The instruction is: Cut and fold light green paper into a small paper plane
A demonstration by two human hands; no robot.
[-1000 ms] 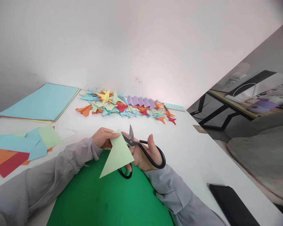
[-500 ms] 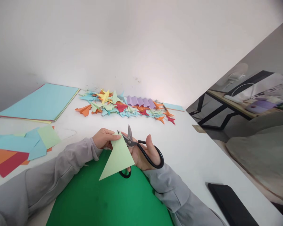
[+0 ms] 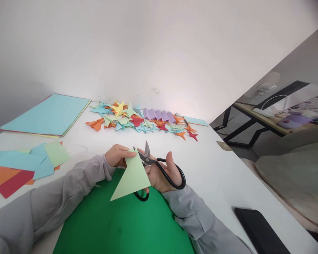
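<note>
My left hand (image 3: 117, 155) pinches the top corner of a pale green folded paper triangle (image 3: 131, 176), held up over a green sheet (image 3: 116, 222) on the white table (image 3: 217, 173). My right hand (image 3: 161, 174) grips black-handled scissors (image 3: 159, 169), fingers through the loops. The blades are parted, with one blade behind the triangle's upper right edge.
A heap of folded paper shapes (image 3: 143, 121) lies along the wall. A stack of blue sheets (image 3: 46, 116) sits at the far left, loose coloured scraps (image 3: 21, 164) nearer. A black flat object (image 3: 259, 231) lies at the right front, by the table edge.
Hands, scissors and triangle stay almost in place; the triangle's lower tip shifts slightly, and the view moves a little.
</note>
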